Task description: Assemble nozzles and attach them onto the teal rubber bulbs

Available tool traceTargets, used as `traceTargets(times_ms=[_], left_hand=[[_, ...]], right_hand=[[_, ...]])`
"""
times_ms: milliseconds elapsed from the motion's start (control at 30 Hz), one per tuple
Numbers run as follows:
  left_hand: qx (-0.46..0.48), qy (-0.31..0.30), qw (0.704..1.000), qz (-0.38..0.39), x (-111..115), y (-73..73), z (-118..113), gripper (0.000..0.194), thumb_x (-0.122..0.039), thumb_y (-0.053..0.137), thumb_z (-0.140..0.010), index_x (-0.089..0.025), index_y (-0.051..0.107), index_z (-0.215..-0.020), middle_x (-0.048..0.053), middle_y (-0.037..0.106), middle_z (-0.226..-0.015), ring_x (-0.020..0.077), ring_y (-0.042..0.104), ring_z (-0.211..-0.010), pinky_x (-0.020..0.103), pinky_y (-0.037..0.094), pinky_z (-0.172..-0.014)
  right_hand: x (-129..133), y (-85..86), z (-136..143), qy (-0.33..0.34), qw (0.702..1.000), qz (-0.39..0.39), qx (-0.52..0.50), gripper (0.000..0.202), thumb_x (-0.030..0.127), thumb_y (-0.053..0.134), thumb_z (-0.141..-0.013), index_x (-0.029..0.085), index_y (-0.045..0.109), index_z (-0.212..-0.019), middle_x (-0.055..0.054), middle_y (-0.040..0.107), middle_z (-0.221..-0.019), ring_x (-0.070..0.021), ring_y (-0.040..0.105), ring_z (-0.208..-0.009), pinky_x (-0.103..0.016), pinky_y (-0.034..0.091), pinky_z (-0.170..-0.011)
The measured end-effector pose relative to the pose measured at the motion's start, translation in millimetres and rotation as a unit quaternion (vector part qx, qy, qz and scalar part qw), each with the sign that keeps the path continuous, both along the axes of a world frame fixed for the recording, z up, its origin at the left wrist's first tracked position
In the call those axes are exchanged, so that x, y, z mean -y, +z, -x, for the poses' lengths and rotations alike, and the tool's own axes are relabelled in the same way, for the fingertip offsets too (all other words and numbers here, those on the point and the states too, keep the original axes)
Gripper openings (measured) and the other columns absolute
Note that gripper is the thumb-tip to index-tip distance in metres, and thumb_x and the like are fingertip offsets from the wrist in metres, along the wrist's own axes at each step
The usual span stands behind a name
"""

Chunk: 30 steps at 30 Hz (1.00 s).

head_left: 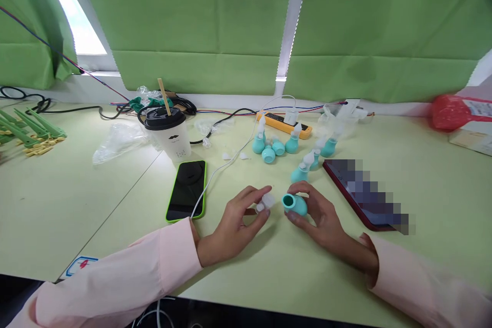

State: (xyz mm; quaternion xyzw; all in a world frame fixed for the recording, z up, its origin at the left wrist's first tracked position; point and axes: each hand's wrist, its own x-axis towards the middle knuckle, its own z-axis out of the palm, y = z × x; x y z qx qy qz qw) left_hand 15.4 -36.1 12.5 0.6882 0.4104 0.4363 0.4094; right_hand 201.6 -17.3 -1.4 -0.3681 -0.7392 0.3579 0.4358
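My left hand [240,220] pinches a small translucent white nozzle piece [265,202] between thumb and fingers. Just to its right, my right hand [321,215] grips a teal bulb [299,205], its round opening turned toward the left hand. The nozzle piece and the bulb are apart. Beyond the hands stand several more teal bulbs; some carry translucent tips, such as the one at the front [300,174], while others, like the bulb in the middle [268,154], show an open mouth. A few small white pieces [244,156] lie to the left of them.
A green-edged phone [187,189] and a lidded paper cup [172,141] are on the left, a white cable [216,170] crossing the phone. On the right lies a dark red phone [351,200]. An orange power strip [282,124] and plastic bags [338,120] are behind.
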Motion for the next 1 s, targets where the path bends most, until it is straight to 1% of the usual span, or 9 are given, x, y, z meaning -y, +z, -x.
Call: traceTargets(times_ms=[100, 167, 300, 467, 567, 667, 767, 900, 1000], left_hand=[[0.015, 0.026, 1.0, 0.002, -0.6, -0.7, 0.2, 0.023, -0.022, 0.055, -0.073, -0.018, 0.054, -0.096, 0.004, 0.053, -0.085, 0.0141, 0.052, -0.08, 0.02, 0.047, -0.064], [0.023, 0.024, 0.999, -0.003, -1.7, -0.9, 0.6, 0.016, -0.021, 0.057, -0.072, -0.016, 0.055, -0.088, 0.004, 0.054, -0.085, 0.0143, 0.053, -0.079, 0.02, 0.047, -0.063], [0.018, -0.003, 1.0, -0.015, -4.2, -2.8, 1.4, 0.018, -0.023, 0.055, -0.074, -0.014, 0.058, -0.089, 0.006, 0.055, -0.085, 0.0145, 0.052, -0.076, 0.022, 0.046, -0.059], [-0.004, -0.032, 0.998, 0.059, -7.2, -6.8, 1.8, 0.023, -0.03, 0.051, -0.077, -0.014, 0.057, -0.093, 0.003, 0.053, -0.072, 0.0095, 0.047, -0.059, 0.02, 0.041, -0.05], [0.045, -0.067, 0.99, 0.112, -8.9, -6.6, 1.6, 0.024, -0.032, 0.051, -0.077, -0.013, 0.054, -0.093, -0.001, 0.049, -0.063, 0.0067, 0.044, -0.05, 0.02, 0.039, -0.047], [0.096, -0.099, 0.979, 0.151, -10.6, -4.1, 0.9, 0.023, -0.031, 0.053, -0.076, -0.012, 0.052, -0.09, -0.001, 0.048, -0.062, 0.0064, 0.046, -0.048, 0.02, 0.04, -0.045], [0.114, -0.105, 0.972, 0.177, -12.3, -1.0, 0.3, 0.023, -0.03, 0.055, -0.074, -0.01, 0.052, -0.086, -0.001, 0.048, -0.062, 0.0062, 0.046, -0.047, 0.02, 0.041, -0.043], [0.105, -0.105, 0.968, 0.202, -13.7, 1.3, 0.5, 0.024, -0.031, 0.058, -0.072, -0.01, 0.052, -0.083, -0.001, 0.048, -0.059, 0.0055, 0.045, -0.044, 0.018, 0.038, -0.039], [0.105, -0.105, 0.964, 0.219, -13.2, 1.3, 0.6, 0.026, -0.032, 0.059, -0.071, -0.01, 0.053, -0.081, -0.002, 0.048, -0.056, 0.0052, 0.044, -0.042, 0.017, 0.039, -0.037]], right_hand=[[0.3, 0.6, -1.8, -0.014, 0.999, -0.03, 0.027, 0.024, 0.02, 0.057, -0.071, 0.024, 0.048, -0.094, -0.005, 0.051, -0.094, -0.0193, 0.051, -0.09, -0.027, 0.046, -0.069], [-0.1, 0.1, -2.7, -0.028, 0.998, -0.033, 0.051, 0.025, 0.022, 0.058, -0.071, 0.023, 0.05, -0.095, -0.005, 0.055, -0.094, -0.0196, 0.053, -0.089, -0.028, 0.046, -0.071], [-1.3, -0.4, -5.1, -0.035, 0.993, -0.06, 0.098, 0.022, 0.026, 0.055, -0.073, 0.022, 0.05, -0.095, -0.003, 0.057, -0.09, -0.0176, 0.055, -0.082, -0.026, 0.045, -0.068], [-2.1, 2.2, -7.2, 0.022, 0.982, -0.083, 0.167, 0.017, 0.025, 0.05, -0.076, 0.022, 0.047, -0.093, 0.0, 0.055, -0.079, -0.0134, 0.052, -0.067, -0.024, 0.042, -0.06], [-1.3, 2.9, -7.2, 0.022, 0.979, -0.088, 0.181, 0.016, 0.025, 0.049, -0.077, 0.022, 0.044, -0.091, 0.001, 0.053, -0.074, -0.0123, 0.049, -0.061, -0.024, 0.04, -0.056], [0.0, 2.5, -6.9, 0.032, 0.977, -0.091, 0.188, 0.015, 0.024, 0.048, -0.077, 0.022, 0.043, -0.091, 0.0, 0.053, -0.075, -0.0123, 0.048, -0.061, -0.024, 0.039, -0.056], [1.0, 2.0, -6.9, 0.039, 0.976, -0.093, 0.195, 0.015, 0.023, 0.048, -0.077, 0.022, 0.043, -0.09, 0.001, 0.053, -0.073, -0.0116, 0.047, -0.06, -0.024, 0.039, -0.056], [1.2, 2.0, -6.9, 0.04, 0.971, -0.096, 0.214, 0.014, 0.024, 0.048, -0.077, 0.021, 0.042, -0.09, 0.001, 0.052, -0.072, -0.0117, 0.047, -0.059, -0.023, 0.039, -0.055], [0.8, 2.1, -6.7, 0.045, 0.965, -0.123, 0.229, 0.015, 0.023, 0.047, -0.077, 0.021, 0.042, -0.091, 0.0, 0.052, -0.075, -0.0123, 0.049, -0.061, -0.024, 0.039, -0.056]])
